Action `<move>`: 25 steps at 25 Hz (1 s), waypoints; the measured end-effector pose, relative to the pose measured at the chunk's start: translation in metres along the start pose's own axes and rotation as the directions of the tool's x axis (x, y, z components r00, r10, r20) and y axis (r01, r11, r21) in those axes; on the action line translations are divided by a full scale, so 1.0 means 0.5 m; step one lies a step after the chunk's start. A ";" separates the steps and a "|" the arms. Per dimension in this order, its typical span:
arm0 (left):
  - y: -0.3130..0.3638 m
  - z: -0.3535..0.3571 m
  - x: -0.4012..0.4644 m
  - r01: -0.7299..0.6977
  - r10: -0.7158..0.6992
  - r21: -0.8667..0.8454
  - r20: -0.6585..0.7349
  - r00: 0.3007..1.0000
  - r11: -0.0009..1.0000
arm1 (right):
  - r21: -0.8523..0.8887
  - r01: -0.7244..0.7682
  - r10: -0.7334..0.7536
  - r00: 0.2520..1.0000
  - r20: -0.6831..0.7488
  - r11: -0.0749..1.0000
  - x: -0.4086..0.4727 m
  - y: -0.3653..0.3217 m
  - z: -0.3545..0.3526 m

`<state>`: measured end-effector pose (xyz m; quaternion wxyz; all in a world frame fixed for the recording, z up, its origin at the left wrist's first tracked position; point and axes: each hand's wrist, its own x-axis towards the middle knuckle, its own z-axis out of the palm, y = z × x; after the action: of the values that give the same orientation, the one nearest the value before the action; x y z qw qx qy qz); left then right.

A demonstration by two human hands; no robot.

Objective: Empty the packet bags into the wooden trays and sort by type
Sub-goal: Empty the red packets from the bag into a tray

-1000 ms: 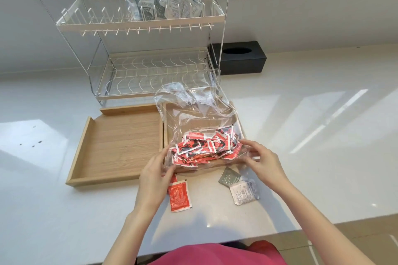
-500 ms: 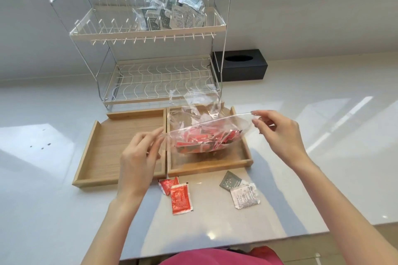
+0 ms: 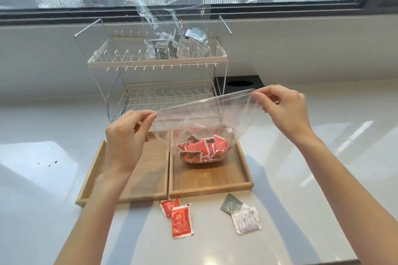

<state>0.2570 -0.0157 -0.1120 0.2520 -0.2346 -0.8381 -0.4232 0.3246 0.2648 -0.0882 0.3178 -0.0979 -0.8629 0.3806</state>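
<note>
White counter [image 3: 323, 178] carries two wooden trays [image 3: 243, 185] below the hands. Left hand [image 3: 127, 137] and right hand [image 3: 286, 112] pinch a clear bag [image 3: 200, 118] of red packets [image 3: 202, 150] over the right tray. Behind stands a wire rack [image 3: 155, 64]; nearer lie loose packets [image 3: 181, 219].

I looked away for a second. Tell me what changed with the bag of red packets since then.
Both hands, left hand and right hand, took the clear bag by one edge and lifted it from lying flat; the red packets slid into its hanging bottom above the right tray. The left tray, the loose packets on the counter and the rack stayed put.
</note>
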 end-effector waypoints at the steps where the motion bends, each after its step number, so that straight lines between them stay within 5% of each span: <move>1: 0.004 -0.007 0.014 -0.021 0.021 0.001 -0.025 0.999 1.000 | 0.008 0.012 -0.012 1.000 -0.019 1.000 0.014 -0.009 -0.005; 12: 0.051 -0.042 0.132 -0.122 0.102 -0.128 -0.154 0.983 0.984 | 0.028 0.172 -0.168 0.979 -0.119 0.985 0.115 -0.084 -0.062; 19: 0.052 -0.044 0.166 0.046 -0.101 -0.424 -0.108 0.989 0.904 | 0.392 -0.040 0.010 0.997 0.076 0.919 0.142 -0.090 -0.058; 22: 0.050 -0.081 0.162 -0.068 0.004 -0.437 -0.145 0.989 0.897 | 0.501 0.033 -0.055 0.998 0.030 0.865 0.135 -0.102 -0.075; 25: 0.013 -0.086 0.089 -0.228 0.206 -0.189 -0.126 0.970 0.955 | 0.502 0.056 -0.100 0.993 0.061 0.863 0.071 -0.057 -0.056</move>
<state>0.2366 -0.0399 -0.0586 0.3155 -0.3270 -0.7455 -0.4876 0.3167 0.2762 -0.0365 0.3104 0.0389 -0.7510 0.5814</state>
